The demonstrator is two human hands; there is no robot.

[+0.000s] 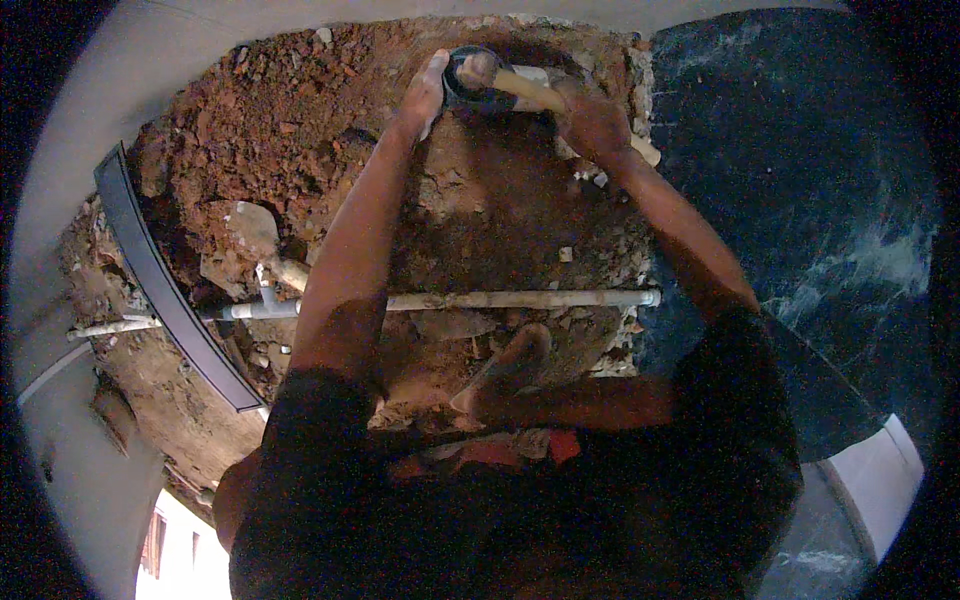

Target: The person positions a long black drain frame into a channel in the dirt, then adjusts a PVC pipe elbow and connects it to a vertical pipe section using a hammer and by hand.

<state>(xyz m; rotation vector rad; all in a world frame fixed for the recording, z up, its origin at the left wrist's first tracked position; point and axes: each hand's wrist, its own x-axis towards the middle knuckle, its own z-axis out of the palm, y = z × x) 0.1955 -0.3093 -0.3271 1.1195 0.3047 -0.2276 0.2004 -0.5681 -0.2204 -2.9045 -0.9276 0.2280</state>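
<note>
At the far middle of the dug ground, a dark round pipe fitting [460, 98] sits with its open mouth facing up. My left hand [428, 88] cups its left side, fingers along the rim. In my right hand [595, 125] is the wooden handle [535, 92] of a hammer, gripped toward its rear end. The hammer's head [478, 70] is over the mouth of the fitting; whether it touches cannot be made out. A pale pipe end [532, 76] shows just right of the fitting, partly behind the handle.
A white pipe [520, 299] crosses the trench nearer me, with a tee [268, 303] at left. Beside it lies a trowel [254, 228]. Loose red soil [270, 120] is heaped at left, by a long grey strip [170, 290]. Dark slab [780, 180] borders the right. My foot [515, 362] is below.
</note>
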